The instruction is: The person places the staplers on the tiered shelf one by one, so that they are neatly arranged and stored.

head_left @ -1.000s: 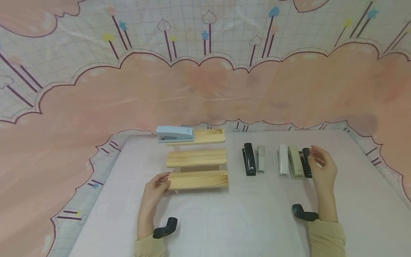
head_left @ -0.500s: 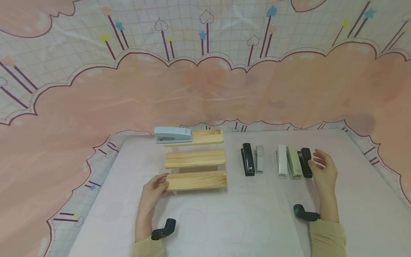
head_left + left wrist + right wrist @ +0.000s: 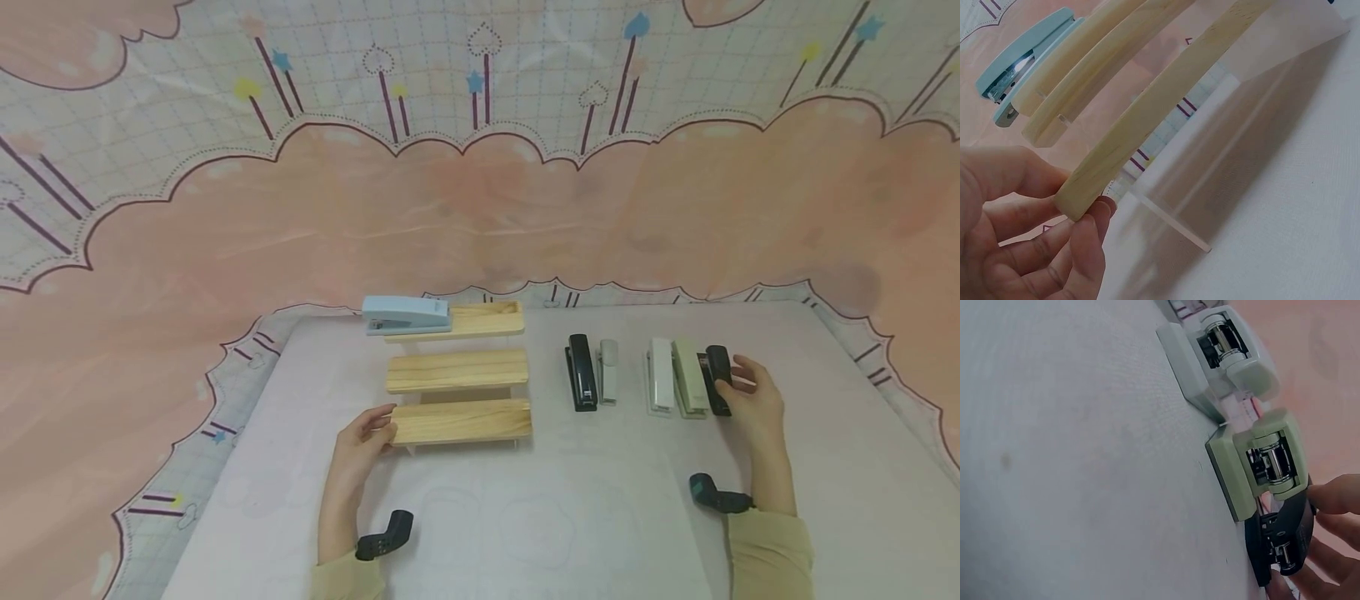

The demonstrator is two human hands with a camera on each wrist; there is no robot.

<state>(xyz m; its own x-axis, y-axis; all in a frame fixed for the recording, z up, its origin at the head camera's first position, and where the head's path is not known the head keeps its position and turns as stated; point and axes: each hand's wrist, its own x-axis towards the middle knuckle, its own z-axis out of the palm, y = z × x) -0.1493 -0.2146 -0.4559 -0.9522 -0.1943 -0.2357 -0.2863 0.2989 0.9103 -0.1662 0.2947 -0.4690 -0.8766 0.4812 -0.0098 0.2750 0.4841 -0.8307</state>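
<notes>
Head view: the left hand (image 3: 358,446) pinches the wooden rack (image 3: 461,421) beside it; the right hand (image 3: 757,408), fingers loosely bent, touches the black stapler (image 3: 719,379). Left wrist: it clasps the front shelf (image 3: 1150,112). Right wrist: beyond that stapler stands the green stapler (image 3: 1231,474).

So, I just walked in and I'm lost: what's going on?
A person's left hand pinches the left end of the front board on a three-tier wooden shelf. Their right hand is at the rightmost black stapler on the table; whether it grips is unclear. A light blue stapler sits on the top board. A green stapler, white stapler, small grey stapler and second black stapler also stand there, on the table.
</notes>
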